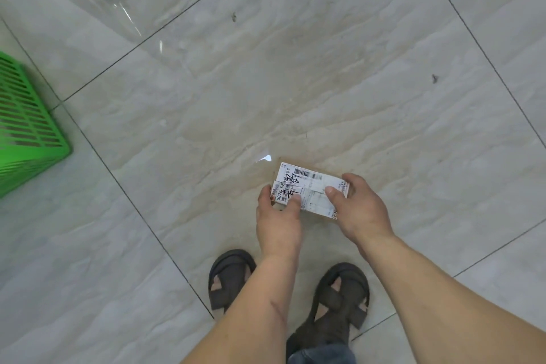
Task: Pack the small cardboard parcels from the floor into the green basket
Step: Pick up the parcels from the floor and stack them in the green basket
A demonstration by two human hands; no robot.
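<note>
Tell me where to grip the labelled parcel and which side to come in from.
Grip the parcel by its two short ends, one hand coming in from each side. It is a flat, oblong box lying label-up, so the ends give opposing faces. The left hand and right hand already clasp it so, thumbs on top.

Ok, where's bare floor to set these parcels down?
Bare tile lies all around: the wide stretch between the basket and the parcels, and everything beyond them. It is crowded only near the sandals, under both hands.
</note>
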